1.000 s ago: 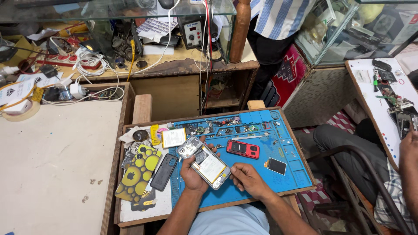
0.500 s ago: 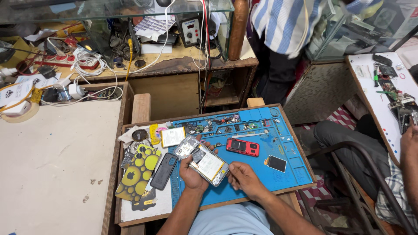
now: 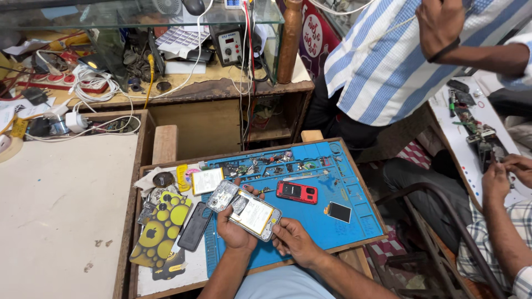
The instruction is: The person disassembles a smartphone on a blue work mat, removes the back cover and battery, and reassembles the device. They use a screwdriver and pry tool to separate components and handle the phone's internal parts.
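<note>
A cluttered repair stall: a wooden tray (image 3: 145,221) carries a blue work mat (image 3: 332,221), with a glass counter and a tangle of cables behind it. Other people work nearby, one in a striped shirt (image 3: 377,61) standing beyond the tray, another's hands (image 3: 501,177) busy at a side table on the right.

Over the mat's near edge the person holds an opened phone (image 3: 244,209), back cover off, its pale battery and circuit board facing up. The left hand (image 3: 233,230) cradles it from beneath, fingers wrapped round the lower edge. The right hand (image 3: 293,241) pinches the phone's near corner, fingertips closed on the frame; whether a small tool sits between them cannot be told.

A red phone (image 3: 297,192) and a small dark screen (image 3: 338,211) lie apart on the mat. A black case (image 3: 194,226) and a yellow-spotted cover (image 3: 160,232) lie left of the hands.

The work appears to be mid-disassembly or inspection of the internals. Any next move calls for a steady left-hand grip and fine fingertip work at that corner.
</note>
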